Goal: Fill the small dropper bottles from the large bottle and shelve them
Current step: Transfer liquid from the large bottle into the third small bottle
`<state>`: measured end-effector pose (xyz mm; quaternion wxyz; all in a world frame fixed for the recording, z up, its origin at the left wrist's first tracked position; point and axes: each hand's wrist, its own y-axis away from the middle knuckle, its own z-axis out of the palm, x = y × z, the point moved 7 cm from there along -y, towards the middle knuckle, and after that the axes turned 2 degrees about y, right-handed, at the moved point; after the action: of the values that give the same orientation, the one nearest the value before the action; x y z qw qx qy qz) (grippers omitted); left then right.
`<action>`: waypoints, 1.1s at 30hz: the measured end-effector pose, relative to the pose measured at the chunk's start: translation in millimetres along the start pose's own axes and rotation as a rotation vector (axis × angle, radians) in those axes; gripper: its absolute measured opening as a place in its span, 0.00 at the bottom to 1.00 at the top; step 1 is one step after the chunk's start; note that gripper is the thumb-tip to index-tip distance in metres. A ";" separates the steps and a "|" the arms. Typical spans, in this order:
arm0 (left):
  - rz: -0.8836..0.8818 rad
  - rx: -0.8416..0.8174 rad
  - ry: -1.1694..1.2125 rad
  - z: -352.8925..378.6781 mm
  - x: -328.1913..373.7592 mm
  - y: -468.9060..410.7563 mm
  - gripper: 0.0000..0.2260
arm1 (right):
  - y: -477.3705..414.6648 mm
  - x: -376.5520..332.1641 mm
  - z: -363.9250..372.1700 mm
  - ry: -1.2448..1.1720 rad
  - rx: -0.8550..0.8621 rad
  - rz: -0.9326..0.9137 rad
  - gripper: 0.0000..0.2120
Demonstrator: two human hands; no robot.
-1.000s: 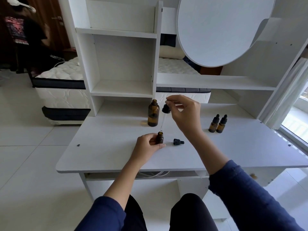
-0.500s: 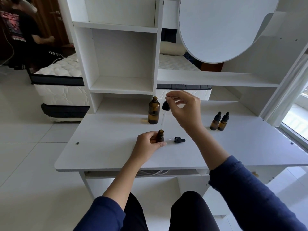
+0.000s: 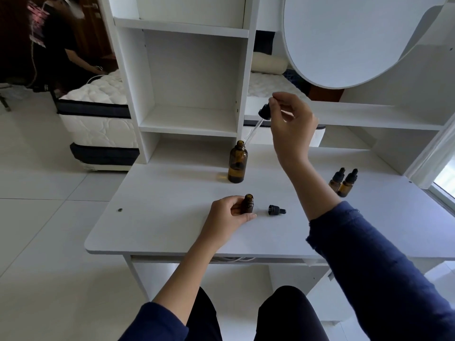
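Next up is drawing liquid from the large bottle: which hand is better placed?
Right. The right hand pinches the dropper, its glass tip close to the mouth of the large bottle. The left hand grips the open small bottle on the desk.

No readable text; print on distant person's shirt too blurred to read.

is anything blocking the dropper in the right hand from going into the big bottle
Nothing visible does: the large bottle is uncapped, and the dropper in the right hand has its tip at the mouth.
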<state>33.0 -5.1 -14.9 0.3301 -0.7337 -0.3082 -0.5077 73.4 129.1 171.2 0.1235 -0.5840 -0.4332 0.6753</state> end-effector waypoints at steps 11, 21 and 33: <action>-0.015 -0.026 0.040 1.7 -2.1 -1.0 0.14 | -13.7 6.7 21.7 0.003 -0.020 -0.042 0.06; -0.030 -0.013 0.046 0.6 -1.6 -1.6 0.14 | -4.2 29.8 46.2 0.131 -0.215 -0.011 0.06; -0.043 -0.016 0.063 0.6 0.8 0.1 0.14 | 17.0 58.1 62.4 0.231 -0.385 0.086 0.05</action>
<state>33.7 -4.6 -14.3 0.3228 -0.7132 -0.3091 -0.5400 6.5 130.6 115.7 0.0295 -0.6883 -0.5117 0.5133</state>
